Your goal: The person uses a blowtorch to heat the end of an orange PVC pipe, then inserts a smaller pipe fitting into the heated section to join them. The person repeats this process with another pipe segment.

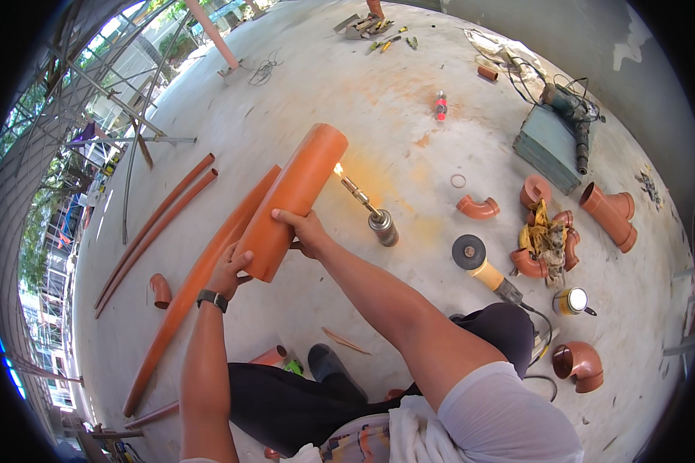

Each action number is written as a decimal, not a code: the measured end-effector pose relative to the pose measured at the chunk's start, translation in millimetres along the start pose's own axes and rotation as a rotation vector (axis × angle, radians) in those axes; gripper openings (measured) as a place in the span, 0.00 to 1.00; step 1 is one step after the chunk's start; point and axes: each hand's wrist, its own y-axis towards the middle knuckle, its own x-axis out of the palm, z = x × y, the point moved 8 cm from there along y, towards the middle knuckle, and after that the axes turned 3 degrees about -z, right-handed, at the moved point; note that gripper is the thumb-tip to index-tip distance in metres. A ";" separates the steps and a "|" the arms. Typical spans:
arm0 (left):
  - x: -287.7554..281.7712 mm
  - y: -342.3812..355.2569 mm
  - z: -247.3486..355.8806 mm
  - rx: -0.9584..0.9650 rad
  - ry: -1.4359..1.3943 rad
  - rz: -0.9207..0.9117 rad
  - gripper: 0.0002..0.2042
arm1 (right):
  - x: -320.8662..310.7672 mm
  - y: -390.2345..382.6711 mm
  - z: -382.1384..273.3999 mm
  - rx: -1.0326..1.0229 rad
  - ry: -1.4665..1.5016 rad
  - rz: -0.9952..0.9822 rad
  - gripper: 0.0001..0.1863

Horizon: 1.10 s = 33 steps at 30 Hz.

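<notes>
A thick orange plastic pipe (297, 197) is held up at a slant in both hands, its far end pointing up and to the right. My left hand (225, 274), with a dark watch on the wrist, grips it near its close end. Farther along, my right hand (307, 231) is closed round its right side, thumb on top and fingers partly hidden underneath. A gas torch (382, 228) stands on the floor to the right of the pipe. Its nozzle slants toward the pipe's far end, where a small flame (338, 168) burns close to the pipe wall.
A long orange pipe (201, 301) and thinner pipes (158, 224) lie on the left. At right are an angle grinder (483, 266), pipe elbows (479, 207), a branch fitting (614, 216), a can (571, 301) and a green metal box (548, 147) with a power tool (570, 108).
</notes>
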 end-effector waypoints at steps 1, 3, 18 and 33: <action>2.3 2.8 -10.2 -0.066 -0.111 -0.042 0.54 | -2.6 0.4 0.2 -0.003 0.011 -0.004 0.53; 3.1 0.3 -20.9 -0.196 -0.317 -0.121 0.54 | -4.3 2.7 1.2 -0.015 0.034 0.007 0.52; -13.4 9.8 -8.7 0.036 0.025 -0.015 0.59 | -7.5 4.1 11.6 0.017 0.029 0.034 0.48; -5.8 -16.9 29.1 0.573 0.841 0.302 0.62 | -5.2 14.0 2.2 0.013 0.034 0.093 0.54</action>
